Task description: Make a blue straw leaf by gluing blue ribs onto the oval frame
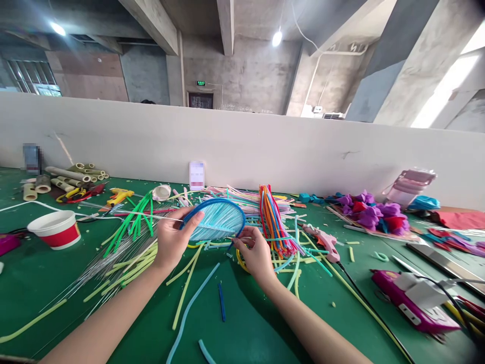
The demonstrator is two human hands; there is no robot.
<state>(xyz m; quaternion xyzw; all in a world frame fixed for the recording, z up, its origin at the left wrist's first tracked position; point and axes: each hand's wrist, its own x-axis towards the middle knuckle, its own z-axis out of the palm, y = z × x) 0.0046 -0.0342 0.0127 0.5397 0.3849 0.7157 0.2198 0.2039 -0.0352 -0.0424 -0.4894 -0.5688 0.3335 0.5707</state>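
rough grey concrete walls [242, 71] beyond our smooth green tabletop [265, 336]

we hold a leaf-shaped piece of fine pale-blue strands with a fuzzy dark-blue rim [217, 220] above the tabletop's middle. our left hand [172, 242] grips its left end between thumb and fingers; our right hand [257, 253] pinches its lower right end. around it lie fuzzy yellow-green stems [140, 267], thin silvery wires [89, 275] and a bundle of orange, red and purple fuzzy stems [270, 217]. on the far wall, a lit green sign [200, 83] carries lettering too small for us to read. at left stands a white paper cup with a red band [55, 230]; we cannot tell its contents.
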